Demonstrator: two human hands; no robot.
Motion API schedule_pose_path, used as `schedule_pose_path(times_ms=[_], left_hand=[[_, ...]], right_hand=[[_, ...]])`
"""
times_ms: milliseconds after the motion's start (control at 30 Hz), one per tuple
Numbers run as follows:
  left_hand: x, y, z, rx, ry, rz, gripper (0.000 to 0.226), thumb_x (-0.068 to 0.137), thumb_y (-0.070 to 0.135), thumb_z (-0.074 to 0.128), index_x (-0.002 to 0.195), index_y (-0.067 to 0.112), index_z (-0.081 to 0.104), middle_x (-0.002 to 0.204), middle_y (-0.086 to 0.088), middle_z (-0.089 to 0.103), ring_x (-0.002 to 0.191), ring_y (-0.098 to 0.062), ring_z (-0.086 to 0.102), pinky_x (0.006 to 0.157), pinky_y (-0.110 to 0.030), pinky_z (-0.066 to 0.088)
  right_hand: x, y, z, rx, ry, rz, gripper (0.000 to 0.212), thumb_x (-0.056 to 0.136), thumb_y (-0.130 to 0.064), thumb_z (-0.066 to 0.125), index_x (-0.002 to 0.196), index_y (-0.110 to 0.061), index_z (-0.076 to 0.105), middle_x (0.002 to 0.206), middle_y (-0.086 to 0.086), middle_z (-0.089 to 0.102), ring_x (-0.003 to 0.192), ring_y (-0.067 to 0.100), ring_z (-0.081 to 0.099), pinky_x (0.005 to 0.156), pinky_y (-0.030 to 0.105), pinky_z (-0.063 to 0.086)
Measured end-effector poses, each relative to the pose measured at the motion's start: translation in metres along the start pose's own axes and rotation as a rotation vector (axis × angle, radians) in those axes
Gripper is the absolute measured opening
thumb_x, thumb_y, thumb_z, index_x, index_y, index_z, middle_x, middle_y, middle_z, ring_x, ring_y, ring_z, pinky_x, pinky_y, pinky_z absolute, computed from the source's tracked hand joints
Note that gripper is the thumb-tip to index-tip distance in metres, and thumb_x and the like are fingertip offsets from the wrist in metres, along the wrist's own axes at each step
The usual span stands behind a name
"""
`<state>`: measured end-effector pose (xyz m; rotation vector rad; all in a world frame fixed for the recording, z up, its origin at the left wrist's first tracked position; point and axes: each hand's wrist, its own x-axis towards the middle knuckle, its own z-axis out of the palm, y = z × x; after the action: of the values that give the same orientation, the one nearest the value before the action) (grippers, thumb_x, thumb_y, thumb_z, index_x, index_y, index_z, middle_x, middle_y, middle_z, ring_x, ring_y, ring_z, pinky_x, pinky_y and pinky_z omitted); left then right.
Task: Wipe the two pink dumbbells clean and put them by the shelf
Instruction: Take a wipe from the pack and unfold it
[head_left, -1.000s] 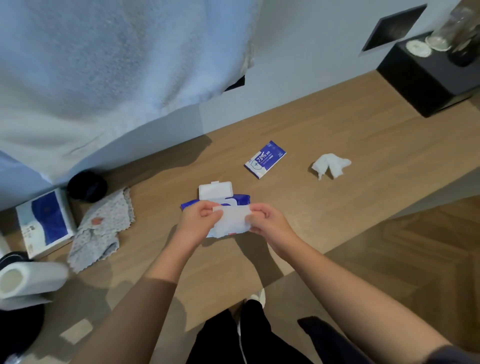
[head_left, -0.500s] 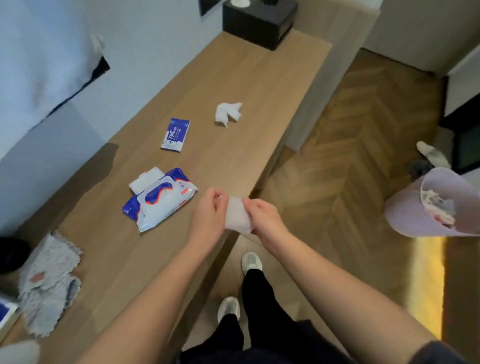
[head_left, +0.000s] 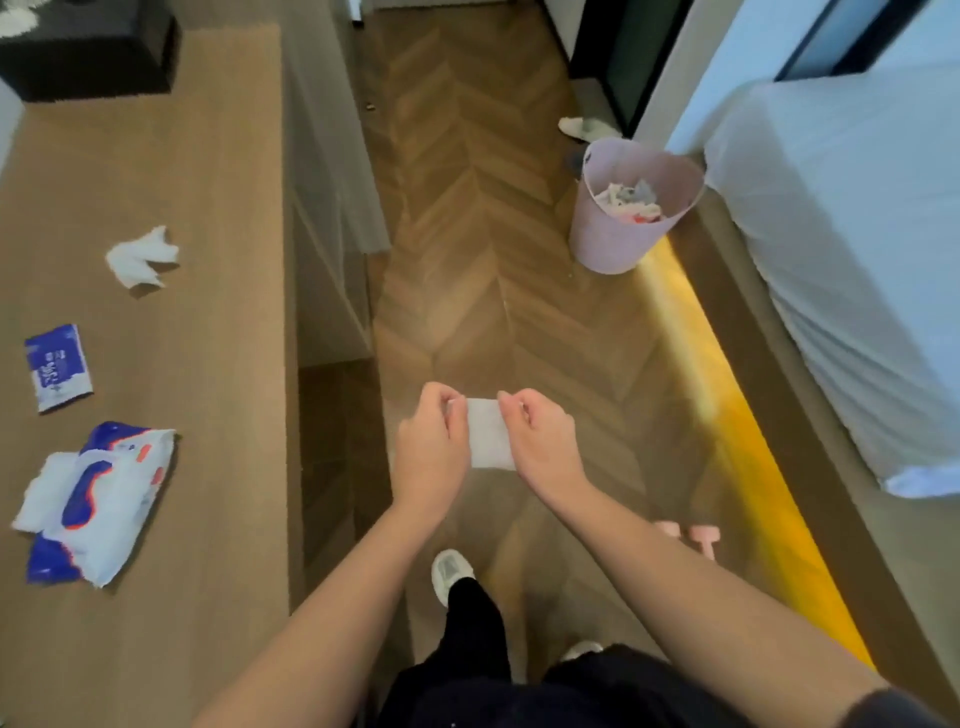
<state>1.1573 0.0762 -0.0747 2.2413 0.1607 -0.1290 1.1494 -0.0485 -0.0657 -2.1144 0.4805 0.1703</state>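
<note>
Pink dumbbells (head_left: 702, 538) lie on the floor (head_left: 467, 234), nearer to the person than the wet wipe (head_left: 488, 439) and to its right. They are partly hidden behind the right forearm, so I cannot tell whether both are there.

The left hand (head_left: 431, 452) and the right hand (head_left: 545, 441) each pinch one top corner of the wipe with curled fingers. It hangs flat between them, probably being spread so that more cloth meets the metal. The wiping has not yet begun, I think.

Left of the wipe, on the wooden surface (head_left: 182, 364), the wipe pack (head_left: 98, 499) lies with its flap open, handy for taking another. Beyond the wipe to the right stands a pink bin (head_left: 613, 234), likely where the wipe goes after use.
</note>
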Motion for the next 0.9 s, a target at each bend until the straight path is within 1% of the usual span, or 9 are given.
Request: schedule_pose_path(times_ms=[100, 267, 467, 533, 567, 600, 667, 767, 900], left_hand=[[-0.021, 0.034, 0.042, 0.045, -0.132, 0.083, 0.015, 0.104, 0.030, 0.040, 0.099, 0.022, 0.052, 0.085, 0.004, 0.061, 0.078, -0.016, 0.059, 0.066, -0.038, 0.051], [-0.080, 0.081, 0.121, 0.047, -0.325, 0.165, 0.017, 0.104, 0.030, 0.040, 0.095, 0.021, 0.051, 0.078, 0.005, 0.060, 0.073, -0.018, 0.060, 0.063, -0.041, 0.051], [-0.176, 0.119, 0.196, 0.111, -0.458, 0.234, 0.016, 0.104, 0.030, 0.038, 0.095, 0.023, 0.049, 0.080, 0.001, 0.063, 0.071, -0.017, 0.057, 0.060, -0.037, 0.042], [-0.214, 0.132, 0.224, 0.114, -0.511, 0.252, 0.016, 0.105, 0.031, 0.037, 0.096, 0.024, 0.050, 0.082, 0.002, 0.063, 0.074, -0.018, 0.059, 0.063, -0.039, 0.046], [-0.228, 0.139, 0.235, 0.117, -0.531, 0.268, 0.017, 0.105, 0.031, 0.037, 0.097, 0.023, 0.049, 0.082, 0.002, 0.062, 0.075, -0.020, 0.059, 0.064, -0.040, 0.048], [-0.240, 0.145, 0.245, 0.120, -0.545, 0.287, 0.017, 0.105, 0.031, 0.036, 0.097, 0.023, 0.049, 0.081, 0.003, 0.062, 0.075, -0.021, 0.060, 0.064, -0.041, 0.048], [-0.255, 0.160, 0.264, 0.122, -0.562, 0.310, 0.016, 0.105, 0.030, 0.037, 0.097, 0.022, 0.049, 0.078, 0.004, 0.061, 0.073, -0.021, 0.060, 0.064, -0.042, 0.048], [-0.264, 0.175, 0.296, 0.130, -0.581, 0.325, 0.016, 0.104, 0.029, 0.038, 0.097, 0.021, 0.049, 0.078, 0.002, 0.062, 0.074, -0.022, 0.061, 0.065, -0.045, 0.050], [-0.258, 0.197, 0.341, 0.157, -0.605, 0.311, 0.017, 0.104, 0.030, 0.037, 0.098, 0.020, 0.049, 0.081, -0.002, 0.064, 0.076, -0.026, 0.062, 0.067, -0.048, 0.052]], right_hand=[[-0.019, 0.041, -0.046, 0.017, 0.120, 0.096, 0.041, 0.101, -0.030, 0.047, 0.066, -0.011, 0.044, 0.060, -0.002, 0.045, 0.058, 0.012, 0.040, 0.059, 0.033, 0.028], [-0.063, 0.120, -0.116, 0.083, 0.296, 0.263, 0.044, 0.101, -0.036, 0.045, 0.082, 0.002, 0.058, 0.076, 0.013, 0.061, 0.074, 0.026, 0.058, 0.065, 0.040, 0.046], [-0.140, 0.203, -0.190, 0.104, 0.357, 0.400, 0.032, 0.104, -0.037, 0.044, 0.084, -0.017, 0.059, 0.075, -0.007, 0.057, 0.070, 0.009, 0.054, 0.055, 0.014, 0.031], [-0.167, 0.237, -0.214, 0.153, 0.411, 0.402, 0.031, 0.103, -0.040, 0.045, 0.082, -0.021, 0.059, 0.075, -0.007, 0.058, 0.076, 0.012, 0.059, 0.064, 0.022, 0.048], [-0.176, 0.251, -0.224, 0.143, 0.437, 0.412, 0.031, 0.102, -0.043, 0.044, 0.082, -0.024, 0.059, 0.077, -0.006, 0.060, 0.080, 0.014, 0.061, 0.075, 0.036, 0.055], [-0.184, 0.263, -0.233, 0.119, 0.453, 0.429, 0.031, 0.101, -0.045, 0.044, 0.082, -0.026, 0.059, 0.080, -0.005, 0.061, 0.082, 0.015, 0.062, 0.085, 0.048, 0.054], [-0.193, 0.278, -0.255, 0.107, 0.466, 0.448, 0.030, 0.101, -0.044, 0.044, 0.083, -0.026, 0.060, 0.084, -0.003, 0.062, 0.081, 0.015, 0.061, 0.091, 0.053, 0.051], [-0.192, 0.300, -0.283, 0.125, 0.478, 0.442, 0.033, 0.102, -0.040, 0.046, 0.086, -0.017, 0.063, 0.083, 0.000, 0.063, 0.075, 0.014, 0.062, 0.075, 0.044, 0.058], [-0.170, 0.335, -0.310, 0.147, 0.477, 0.486, 0.035, 0.102, -0.041, 0.047, 0.086, -0.014, 0.064, 0.079, -0.001, 0.063, 0.072, 0.013, 0.062, 0.059, 0.030, 0.052]])
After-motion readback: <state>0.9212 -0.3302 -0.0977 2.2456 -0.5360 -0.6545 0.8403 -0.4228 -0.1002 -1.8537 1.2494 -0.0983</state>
